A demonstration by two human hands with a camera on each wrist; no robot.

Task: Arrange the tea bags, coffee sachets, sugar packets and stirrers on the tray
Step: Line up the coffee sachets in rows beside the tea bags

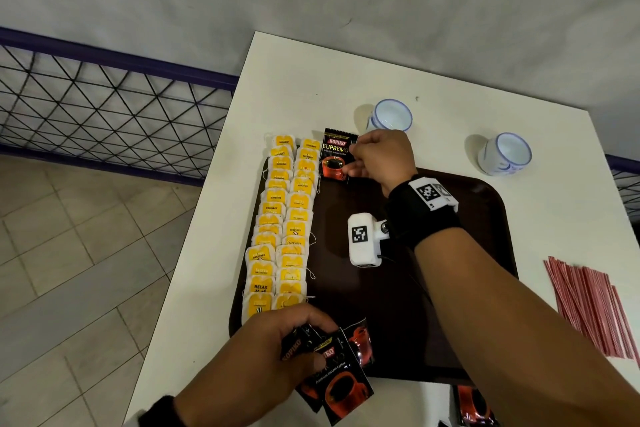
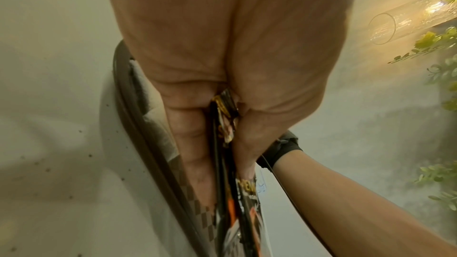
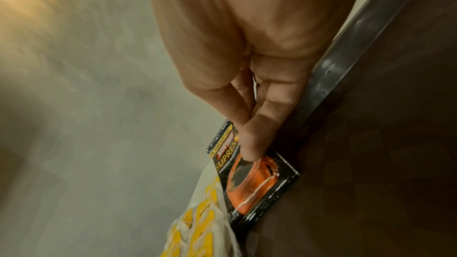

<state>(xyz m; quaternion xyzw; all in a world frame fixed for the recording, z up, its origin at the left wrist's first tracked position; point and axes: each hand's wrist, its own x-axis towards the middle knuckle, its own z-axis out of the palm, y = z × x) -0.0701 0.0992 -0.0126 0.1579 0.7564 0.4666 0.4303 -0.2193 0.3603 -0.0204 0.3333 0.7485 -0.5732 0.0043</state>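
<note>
If the right hand (image 1: 379, 158) pinching the sachet (image 1: 337, 156) slips, it may bump the tea bags (image 1: 282, 218); the left hand (image 1: 263, 357) grips more sachets (image 1: 341, 374).

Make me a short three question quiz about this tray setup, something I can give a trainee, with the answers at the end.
1. True or false: the tea bags lie in two columns along the left side of the tray.
2. What does the left hand hold?
A. stirrers
B. a bunch of coffee sachets
C. a cup
3. Fill in: the right hand is setting a single coffee sachet at the far end of the tray, right beside the ____.

Key
1. True.
2. B: the bunch of coffee sachets. The stirrers lie on the table, right of the tray.
3. tea bags.
</note>
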